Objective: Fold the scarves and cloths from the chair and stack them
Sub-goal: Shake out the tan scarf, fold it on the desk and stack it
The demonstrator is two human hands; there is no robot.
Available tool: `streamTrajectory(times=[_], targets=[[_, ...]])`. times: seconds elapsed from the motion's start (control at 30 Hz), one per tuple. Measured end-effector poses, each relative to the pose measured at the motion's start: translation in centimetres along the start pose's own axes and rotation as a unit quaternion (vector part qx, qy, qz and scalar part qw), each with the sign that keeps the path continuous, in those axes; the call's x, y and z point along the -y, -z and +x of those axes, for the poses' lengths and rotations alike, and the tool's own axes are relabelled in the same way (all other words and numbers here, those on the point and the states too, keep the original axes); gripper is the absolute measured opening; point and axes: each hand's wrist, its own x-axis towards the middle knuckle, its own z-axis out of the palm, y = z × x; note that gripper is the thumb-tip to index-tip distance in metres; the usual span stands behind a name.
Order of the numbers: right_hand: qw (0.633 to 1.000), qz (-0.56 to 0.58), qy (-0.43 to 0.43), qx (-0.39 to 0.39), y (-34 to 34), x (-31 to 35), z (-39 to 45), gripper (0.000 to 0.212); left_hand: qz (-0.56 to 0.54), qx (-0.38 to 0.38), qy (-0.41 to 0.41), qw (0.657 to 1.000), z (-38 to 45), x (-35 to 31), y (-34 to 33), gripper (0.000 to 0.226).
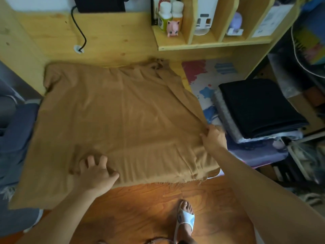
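Lying spread across the wooden tabletop (52, 32), a tan cloth (119, 110) covers most of it, its near fringed edge hanging over the tabletop's near side and its left part draping off the left end. The left hand (95, 173) rests flat on the cloth near that near edge, its grip wide with fingers splayed. The right hand (213, 138) pinches the cloth's right edge, fingers curled on the fabric. Just right of that hand sits a stack of folded cloths (258, 110), a dark one on top, on a colourful mat (204, 74).
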Motion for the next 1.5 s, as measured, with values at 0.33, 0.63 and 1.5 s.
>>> streamTrajectory(times=[0.33,0.63,1.5], targets=[[0.985,0.144,-0.093,0.023,2.8,-0.5,4.1,0.018,-0.009,0.034,0.008,0.999,-0.3,-0.4,0.9,0.058],[0.983,0.064,-0.131,0.112,2.4,-4.8,-4.7,0.011,-0.015,0.042,0.013,0.999,-0.4,-0.6,0.8,0.062],[0.920,-0.102,0.378,-0.031,-7.4,11.8,4.9,0.054,0.042,-0.202,-0.144,0.968,7.5,-4.4,-1.2,0.067]])
